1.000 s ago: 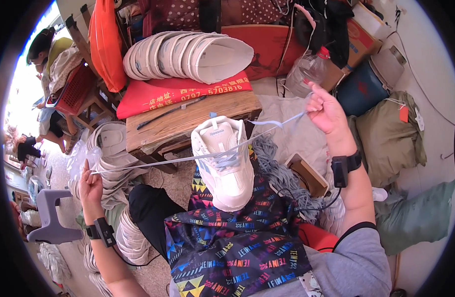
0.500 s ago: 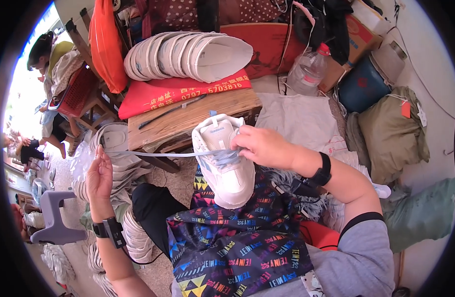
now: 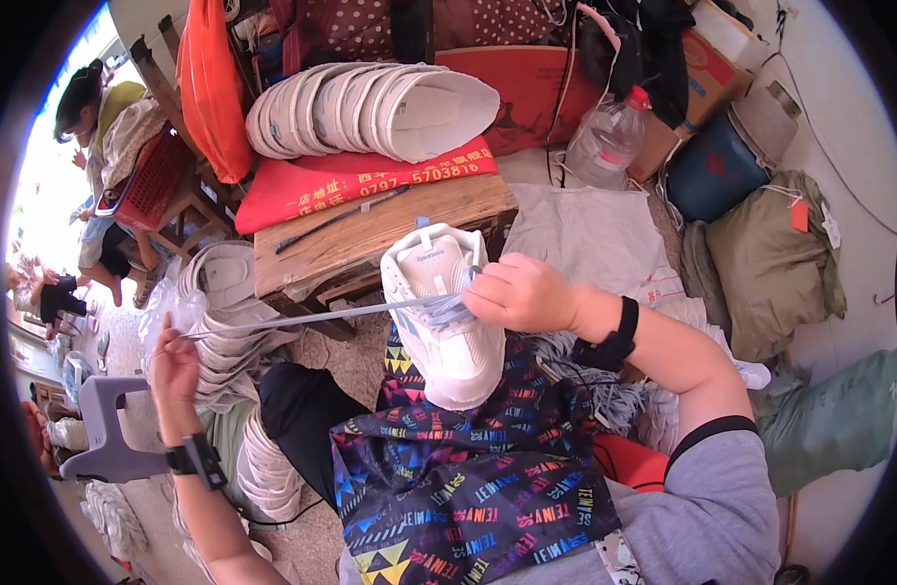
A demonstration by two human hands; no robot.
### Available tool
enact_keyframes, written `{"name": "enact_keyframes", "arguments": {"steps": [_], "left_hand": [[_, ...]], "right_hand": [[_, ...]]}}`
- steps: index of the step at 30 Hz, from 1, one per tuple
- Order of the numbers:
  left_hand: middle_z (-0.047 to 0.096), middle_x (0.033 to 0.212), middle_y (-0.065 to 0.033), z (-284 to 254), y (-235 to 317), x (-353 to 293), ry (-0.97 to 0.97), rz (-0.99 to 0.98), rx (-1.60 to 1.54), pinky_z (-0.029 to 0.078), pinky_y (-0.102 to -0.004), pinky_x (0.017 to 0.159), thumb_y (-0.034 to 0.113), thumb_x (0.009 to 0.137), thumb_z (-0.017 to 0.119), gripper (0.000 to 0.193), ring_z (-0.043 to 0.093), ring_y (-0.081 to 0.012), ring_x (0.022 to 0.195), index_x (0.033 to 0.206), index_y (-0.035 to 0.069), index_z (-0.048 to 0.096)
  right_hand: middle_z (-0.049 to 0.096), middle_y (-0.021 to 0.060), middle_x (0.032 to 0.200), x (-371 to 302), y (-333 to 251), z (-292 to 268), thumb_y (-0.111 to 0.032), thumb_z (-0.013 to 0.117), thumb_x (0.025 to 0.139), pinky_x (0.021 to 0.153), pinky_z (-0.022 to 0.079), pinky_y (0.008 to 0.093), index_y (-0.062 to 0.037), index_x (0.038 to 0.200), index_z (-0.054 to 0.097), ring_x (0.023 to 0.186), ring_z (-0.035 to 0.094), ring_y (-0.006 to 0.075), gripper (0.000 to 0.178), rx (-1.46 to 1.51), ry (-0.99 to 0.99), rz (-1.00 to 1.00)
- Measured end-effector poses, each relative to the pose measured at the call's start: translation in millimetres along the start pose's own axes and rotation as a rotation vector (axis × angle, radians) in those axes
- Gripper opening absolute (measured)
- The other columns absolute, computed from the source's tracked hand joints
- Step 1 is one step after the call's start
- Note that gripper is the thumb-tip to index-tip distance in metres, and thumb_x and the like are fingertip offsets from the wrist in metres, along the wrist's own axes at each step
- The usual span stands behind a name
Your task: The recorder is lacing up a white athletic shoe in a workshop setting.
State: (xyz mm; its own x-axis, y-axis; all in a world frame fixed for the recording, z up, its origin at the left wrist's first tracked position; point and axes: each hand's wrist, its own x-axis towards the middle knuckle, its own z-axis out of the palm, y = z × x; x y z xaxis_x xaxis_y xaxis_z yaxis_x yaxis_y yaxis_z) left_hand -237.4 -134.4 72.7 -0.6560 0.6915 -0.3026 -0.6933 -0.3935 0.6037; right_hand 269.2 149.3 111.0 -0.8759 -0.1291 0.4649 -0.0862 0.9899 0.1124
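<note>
white sneaker stands on patterned lap cloth, toe toward the wearer; right hand pinches its eyelets, left hand grips the taut lace

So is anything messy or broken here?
Nothing looks broken. The white shoe sits on the lap with its lace pulled tight out to the left hand, while the right hand works at the eyelets.

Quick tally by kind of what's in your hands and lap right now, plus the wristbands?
White sneaker on the lap: 1
Grey lace, stretched between left hand and right hand: 1
Black wristbands: 2
Patterned cloth over the lap: 1
Total: 5
</note>
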Motion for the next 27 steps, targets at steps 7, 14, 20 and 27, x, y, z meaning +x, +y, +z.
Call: {"name": "enact_keyframes", "arguments": {"steps": [7, 14, 20, 27], "left_hand": [[0.051, 0.077, 0.0004, 6, 41, -4, 0.063, 0.198, 0.095, 0.038, -0.0208, 0.057, 0.003, 0.100, 0.042, 0.036, 0.041, -0.0075, 0.060, 0.136, 0.001, 0.047], [0.046, 0.074, 0.0009, -100, 103, 7, 0.075, 0.172, -0.063, 0.034, -0.0198, 0.049, 0.009, 0.101, 0.044, 0.032, 0.040, -0.0085, 0.061, 0.131, 0.000, 0.051], [0.048, 0.077, 0.0040, -20, 8, 14, 0.331, 0.452, 0.739, 0.028, -0.0189, 0.040, 0.010, 0.097, 0.045, 0.035, 0.036, -0.0023, 0.053, 0.131, 0.003, 0.052], [0.054, 0.073, 0.0014, 102, -152, -63, -0.143, 0.074, 0.969, 0.038, -0.0217, 0.051, 0.015, 0.100, 0.050, 0.017, 0.046, -0.0060, 0.058, 0.109, 0.005, 0.060]], "right_hand": [[0.057, 0.0028, 0.082, -35, 3, 0, -0.014, 0.053, 0.094, 0.055, 0.043, 0.0271, -0.0080, 0.112, 0.057, 0.065, 0.054, 0.0143, 0.020, 0.447, 0.240, 0.790], [0.047, -0.0037, 0.068, -114, 120, -101, -0.013, 0.049, 0.095, 0.038, 0.024, 0.0181, 0.0006, 0.115, 0.057, 0.046, 0.034, 0.0026, 0.026, 1.181, 0.934, 1.442], [0.049, -0.0017, 0.072, -240, 161, -153, -0.007, 0.046, 0.094, 0.038, 0.023, 0.0218, -0.0002, 0.123, 0.055, 0.046, 0.033, 0.0052, 0.032, 0.657, 1.167, 1.813], [0.071, 0.0060, 0.093, -169, 100, -75, -0.016, 0.049, 0.093, 0.039, 0.023, 0.0210, -0.0018, 0.128, 0.051, 0.047, 0.033, 0.0033, 0.038, 0.834, 0.447, 1.793]]}}
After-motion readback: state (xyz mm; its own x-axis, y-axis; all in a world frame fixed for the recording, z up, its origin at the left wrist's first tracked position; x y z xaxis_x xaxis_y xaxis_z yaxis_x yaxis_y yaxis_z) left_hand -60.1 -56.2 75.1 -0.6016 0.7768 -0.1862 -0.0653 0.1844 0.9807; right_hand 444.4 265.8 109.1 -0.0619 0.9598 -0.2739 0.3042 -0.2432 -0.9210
